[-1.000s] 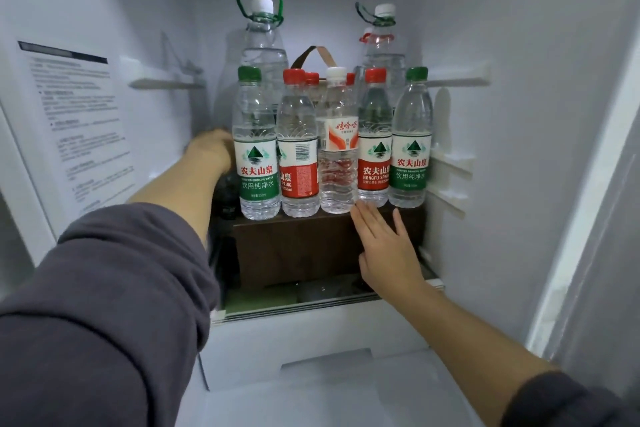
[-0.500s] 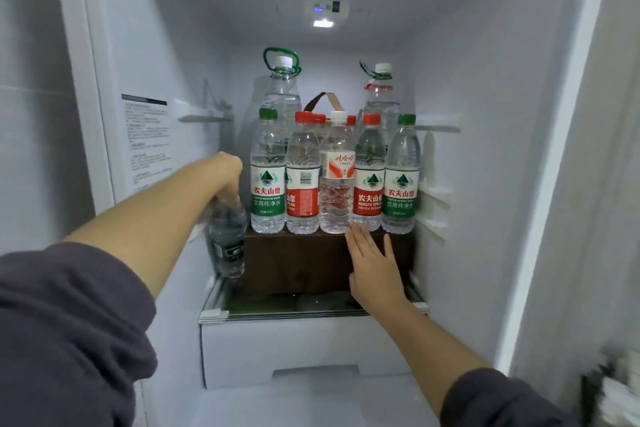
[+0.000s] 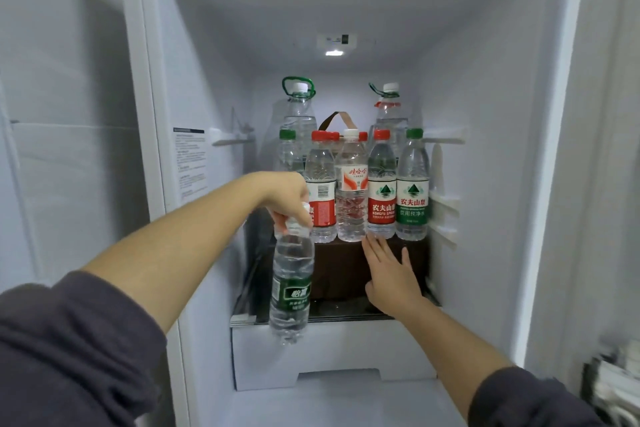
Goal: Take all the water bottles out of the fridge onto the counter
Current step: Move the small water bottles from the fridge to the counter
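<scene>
Left hand (image 3: pixel 289 199) pinches the green-labelled bottle (image 3: pixel 291 288) by its neck, fingers curled round the cap end; bottle hangs upright at the near left of the fridge (image 3: pixel 485 114) opening, in front of the glass shelf (image 3: pixel 329 313) edge.

Right hand (image 3: pixel 391 274) spread flat, fingers straight, pressed on the front of the brown box (image 3: pixel 343 263); fingertips just under the red-label bottle (image 3: pixel 381 204) (a brace for the box, as I judge it).

Row of bottles (image 3: pixel 412 198) stands on the box; two handled jugs (image 3: pixel 298 107) far behind.

Step in hand, by my reading: carry this one out to the desk, which is not in view.

To do it well: draw it straight toward the near side, clear of the left wall; a neck grip lets a full bottle swing, so go slow; brace the box meanwhile, or the row may topple.
</scene>
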`<state>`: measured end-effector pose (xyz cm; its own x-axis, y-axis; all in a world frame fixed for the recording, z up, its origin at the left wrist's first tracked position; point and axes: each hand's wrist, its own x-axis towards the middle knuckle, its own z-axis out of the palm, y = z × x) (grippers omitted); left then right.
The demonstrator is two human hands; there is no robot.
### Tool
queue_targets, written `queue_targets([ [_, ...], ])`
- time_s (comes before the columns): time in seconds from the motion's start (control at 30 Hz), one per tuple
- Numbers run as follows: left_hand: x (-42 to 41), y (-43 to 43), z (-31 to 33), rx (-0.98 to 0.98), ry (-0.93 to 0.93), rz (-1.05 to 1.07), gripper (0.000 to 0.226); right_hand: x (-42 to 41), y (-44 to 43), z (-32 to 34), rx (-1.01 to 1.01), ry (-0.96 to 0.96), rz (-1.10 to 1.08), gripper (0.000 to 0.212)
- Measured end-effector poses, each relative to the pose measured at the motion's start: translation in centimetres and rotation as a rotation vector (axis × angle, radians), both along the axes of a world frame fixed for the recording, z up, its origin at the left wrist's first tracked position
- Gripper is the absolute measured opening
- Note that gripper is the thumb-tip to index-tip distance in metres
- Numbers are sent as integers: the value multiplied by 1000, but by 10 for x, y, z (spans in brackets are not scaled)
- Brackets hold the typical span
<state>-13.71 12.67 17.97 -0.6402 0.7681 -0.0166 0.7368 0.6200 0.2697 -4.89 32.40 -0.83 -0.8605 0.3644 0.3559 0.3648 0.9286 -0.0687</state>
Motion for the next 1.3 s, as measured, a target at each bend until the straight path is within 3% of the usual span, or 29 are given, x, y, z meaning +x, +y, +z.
queue_targets([
  [0.1, 4, 24, -10, 0, -4, -66, 23, 3, -6, -15, -245, 124, 43, 83],
  [0.2, 7, 46, -19, 30, -19, -111, 24, 9, -15, -32, -724, 265, 123, 82],
  [0.27, 9, 58, -28, 39, -20, -139, 29, 16, -20, -35, -939, 269, 223, 85],
  [0.43, 8, 76, -25, 113, 21, -222, 27, 28, -22, -16, -1148, 149, 390, 71],
  [0.6, 3, 76, -14, 283, 2, -229, 26, 17, -19, 0, -1079, 313, 254, 59],
  [0.87, -7, 84, -51, 492, -48, -203, 43, 10, -9, -11, -1052, 333, 188, 59],
  [0.97, -18, 72, -60, 665, 25, -164, 30, 8, -5, -12, -1039, 335, 175, 60],
  [1.07, -40, 47, -73, 917, 205, 54, 14, 3, -3, -14, -1019, 358, 146, 63],
  [1.17, -61, 26, -88, 1035, 326, 300, 26, 0, -4, -14, -990, 378, 126, 64],
  [1.3, -78, 24, -92, 1076, 133, 414, 71, -4, -6, -15, -948, 400, 102, 64],
])
